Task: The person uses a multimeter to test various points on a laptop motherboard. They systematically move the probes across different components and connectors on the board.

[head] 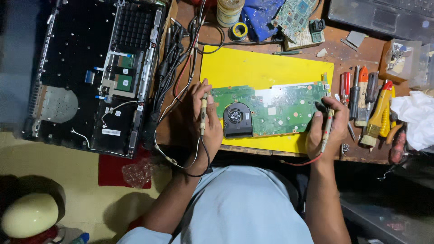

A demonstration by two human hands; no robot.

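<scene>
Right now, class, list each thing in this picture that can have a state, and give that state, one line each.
Left hand: closed around a probe.
Right hand: closed around a second probe.
Green circuit board: bare, flat on the yellow mat.
Fan: mounted on the board.
Laptop shell: opened, insides exposed.
Screwdrivers: lying unused.

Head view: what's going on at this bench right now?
A person holds a thin test probe in each hand against a green circuit board that lies on a yellow mat. The left hand sets its probe near the board's black fan; the right hand holds its probe at the board's other end. An opened laptop shell lies to the left, and screwdrivers to the right.
</scene>
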